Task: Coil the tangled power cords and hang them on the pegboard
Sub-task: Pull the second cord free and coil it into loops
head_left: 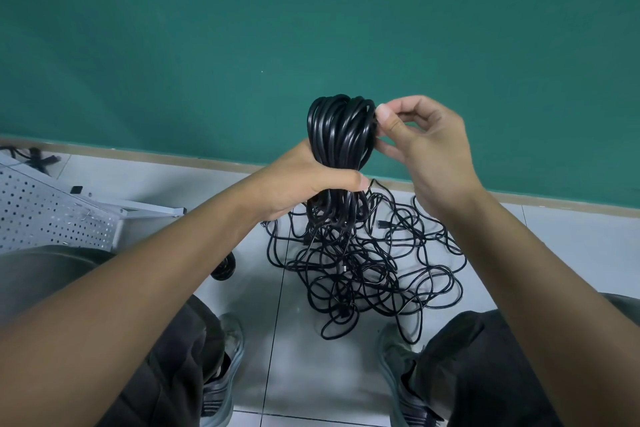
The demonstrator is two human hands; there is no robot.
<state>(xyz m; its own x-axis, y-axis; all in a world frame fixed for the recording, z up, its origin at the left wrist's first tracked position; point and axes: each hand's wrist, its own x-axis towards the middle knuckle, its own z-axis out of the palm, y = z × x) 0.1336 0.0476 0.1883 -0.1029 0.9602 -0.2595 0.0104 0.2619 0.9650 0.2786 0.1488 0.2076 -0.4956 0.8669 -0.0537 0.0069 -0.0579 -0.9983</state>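
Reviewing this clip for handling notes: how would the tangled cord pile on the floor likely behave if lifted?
The tangled pile would likely be floppy: its thin loops sprawl loosely on the floor. It would probably snag and rise as one clump, since strands cross everywhere. The coiled bundle keeps its shape only where the left hand grips it.

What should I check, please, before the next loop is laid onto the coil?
1. Left hand grips the coil at its middle: ok.
2. Right hand pinches the cord at the coil's top: ok.
3. Loops lie together in one bundle: ok.
4. Slack runs free from the tangled pile on the floor: not ok, it hangs straight into the knots.
5. Pegboard within reach, at the left: ok.
6. Free hook on the pegboard: cannot tell.
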